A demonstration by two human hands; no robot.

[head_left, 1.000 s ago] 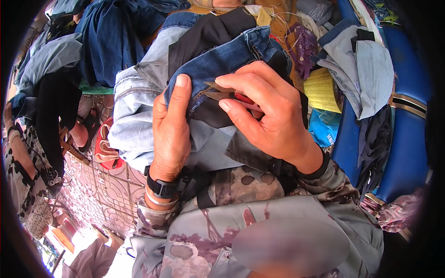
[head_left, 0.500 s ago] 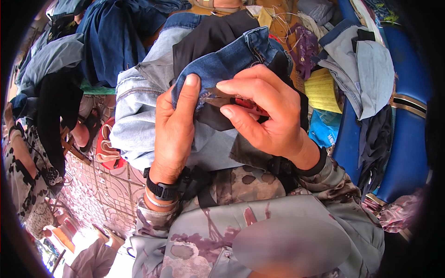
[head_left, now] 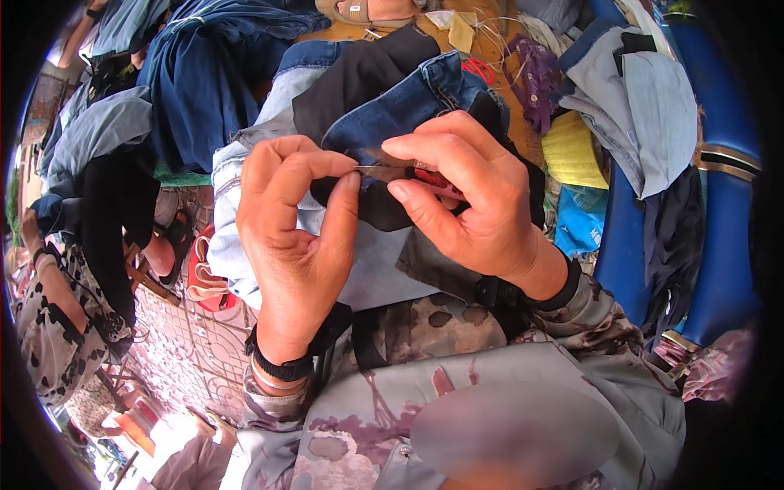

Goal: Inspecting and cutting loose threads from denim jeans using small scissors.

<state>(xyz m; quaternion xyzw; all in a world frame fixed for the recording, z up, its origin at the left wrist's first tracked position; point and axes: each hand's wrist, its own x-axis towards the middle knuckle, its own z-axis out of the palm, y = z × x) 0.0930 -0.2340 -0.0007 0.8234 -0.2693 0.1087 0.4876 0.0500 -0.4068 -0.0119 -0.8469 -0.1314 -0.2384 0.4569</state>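
My right hand (head_left: 478,196) is closed around red-handled thread snips (head_left: 388,172), whose dark, narrow blades point left. At the blade tips, my left hand (head_left: 298,220) pinches thumb and forefinger together; whatever lies between them is too small to make out. Just beyond both hands, a dark blue denim piece (head_left: 380,122) with a frayed edge rests over black cloth (head_left: 367,73). Light blue denim (head_left: 233,245) spreads over my lap beneath them.
Red-handled scissors (head_left: 479,70) lie on a wooden surface past the cloth. Dark blue jeans (head_left: 200,82) are heaped far left. On the right are a yellow cloth (head_left: 576,151), a blue packet (head_left: 580,224) and blue tubular supports (head_left: 710,245) draped with garments. A person's sandalled foot (head_left: 384,10) shows at the top.
My left hand has let go of the denim edge and now pinches at the tips of the snips. The right hand stays nearly in place, still gripping the snips.
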